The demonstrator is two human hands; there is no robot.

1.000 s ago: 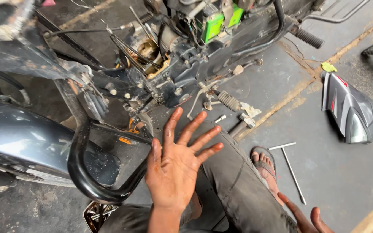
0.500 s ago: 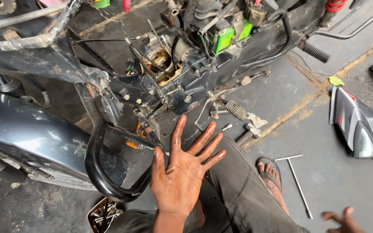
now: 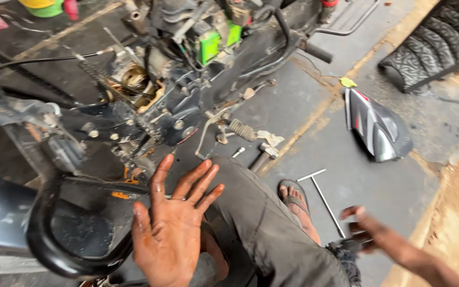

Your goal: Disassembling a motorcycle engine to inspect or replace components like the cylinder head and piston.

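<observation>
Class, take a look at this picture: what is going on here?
A person sits on a workshop floor beside a stripped motorcycle. The left hand is spread open, palm up and greasy, holding nothing, near the black crash guard. The right hand reaches low toward the floor close to a T-handle wrench; its grip is blurred. A grey body panel lies apart.

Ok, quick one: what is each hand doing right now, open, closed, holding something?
Left hand: open, palm up, fingers spread, holding nothing.
Right hand: blurred, fingers curled near a dark object by the T-handled wrench; grip cannot be told.
</observation>
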